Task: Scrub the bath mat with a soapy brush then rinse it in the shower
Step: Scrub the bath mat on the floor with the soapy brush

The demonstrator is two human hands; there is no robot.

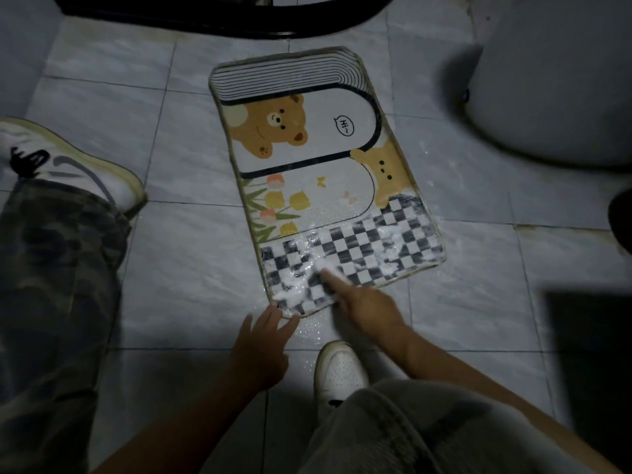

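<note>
The bath mat (307, 138), printed with bears, tulips and a black-and-white checkered end, lies flat on the tiled floor. White soap foam (383, 254) covers the checkered end nearest me. My left hand (263, 340) presses its straight, spread fingers on the mat's near corner. My right hand (366, 306) is blurred over the near edge, index finger stretched forward. It grips a pale brush (330, 273), mostly hidden under the fingers, against the foamy checks.
A white toilet base (547, 90) stands at the far right. A dark curved threshold (239, 18) runs along the top. Another person's camouflage trouser leg (51, 285) and white sneaker (78, 162) are at left. My white shoe (338, 367) is just behind the mat.
</note>
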